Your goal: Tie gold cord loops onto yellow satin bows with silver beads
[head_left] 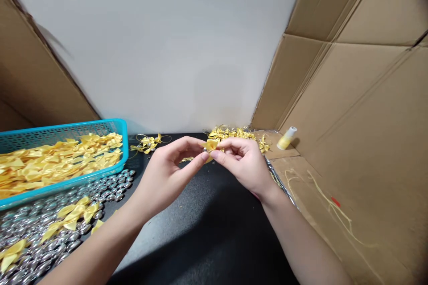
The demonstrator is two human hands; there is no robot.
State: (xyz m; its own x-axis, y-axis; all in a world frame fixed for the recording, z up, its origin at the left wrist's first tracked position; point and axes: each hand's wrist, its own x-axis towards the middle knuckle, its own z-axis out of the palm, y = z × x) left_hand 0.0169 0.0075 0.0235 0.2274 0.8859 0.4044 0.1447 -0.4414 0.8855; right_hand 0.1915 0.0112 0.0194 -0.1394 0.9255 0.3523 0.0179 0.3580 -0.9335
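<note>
My left hand (167, 173) and my right hand (242, 162) meet over the black tabletop (207, 231), and their fingertips pinch one small yellow ribbon bow (211, 145) between them. A small silver piece shows at the bow, where my left thumb and forefinger press together. Behind the hands lies a pile of finished yellow bows with gold loops (234, 134).
A turquoise mesh basket (125, 142) full of yellow bows stands at the left. Several silver beads (40, 227) with loose bows on them are spread in front of it. Cardboard walls rise on both sides. A small yellow bottle (286, 138) lies at the right.
</note>
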